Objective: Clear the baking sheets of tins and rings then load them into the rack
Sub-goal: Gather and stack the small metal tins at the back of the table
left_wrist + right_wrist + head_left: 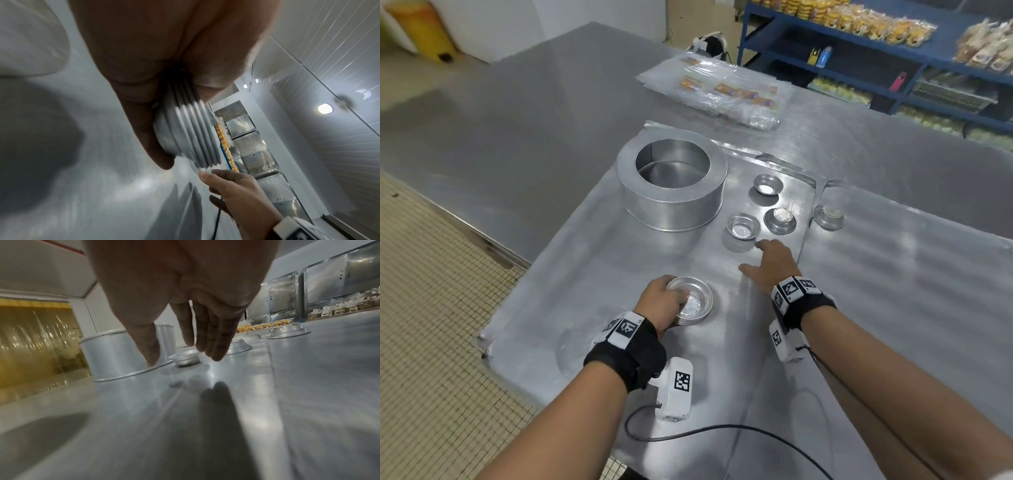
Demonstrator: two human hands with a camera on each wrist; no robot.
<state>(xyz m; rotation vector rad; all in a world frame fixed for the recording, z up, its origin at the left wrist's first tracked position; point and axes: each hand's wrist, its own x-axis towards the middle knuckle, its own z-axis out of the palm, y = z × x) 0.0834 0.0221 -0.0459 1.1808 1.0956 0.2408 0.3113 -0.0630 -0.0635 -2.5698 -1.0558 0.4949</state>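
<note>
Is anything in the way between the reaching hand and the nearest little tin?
Nothing visible. The right hand is open, and only bare baking sheet lies between its fingertips and the nearest small tin. The big ring stands off to the left.

A stack of small round tins [693, 303] — shallow, silvery, with flared rims, nested about five or six deep [193, 138] — sits upright in the grip of the left hand [659, 305], on the near baking sheet [585, 267]. Beyond that grip and to its right lies a single tin [743, 226], open side up, just past the right hand's [774, 263] fingertips. Farther right an upturned tin [780, 220] rests rim down; behind it another tin [768, 185] stands open side up. A tall ring [673, 185] stands on the same sheet, well beyond the gripped stack. On the adjoining sheet [911, 260] one more inverted tin [829, 216] rests.
</note>
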